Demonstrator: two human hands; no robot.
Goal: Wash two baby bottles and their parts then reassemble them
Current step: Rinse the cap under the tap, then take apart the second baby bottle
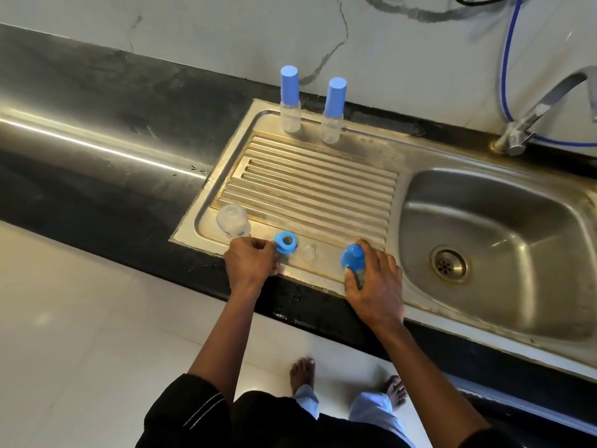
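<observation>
1. At the back edge of the drainboard (310,185), two clear bottles are standing upright side by side, the left capped bottle (290,101) and the right capped bottle (333,113). Each is wearing a tall blue cap, and both are looking empty.
2. At the front left corner, an uncapped clear bottle (233,223) is standing just beside my left hand, with nothing showing inside.
3. A small clear teat (308,252) is sitting on the steel between my hands.
4. The sink basin (484,221) is lying to the right, holding only its drain (448,264), with the tap (542,108) reaching over from the back and a blue hose (508,59) hanging down the marbled wall (193,27).
5. The dark counter (97,130) is running off to the left, and I am standing barefoot on a pale floor (64,318).
6. My left hand (250,265) is curling its fingers and pinching a blue ring (285,242) at the front rim.
7. My right hand (374,282) is wrapping around a blue domed cap (352,258). Some clear plastic is showing under my fingers, but I cannot tell what it is.
</observation>
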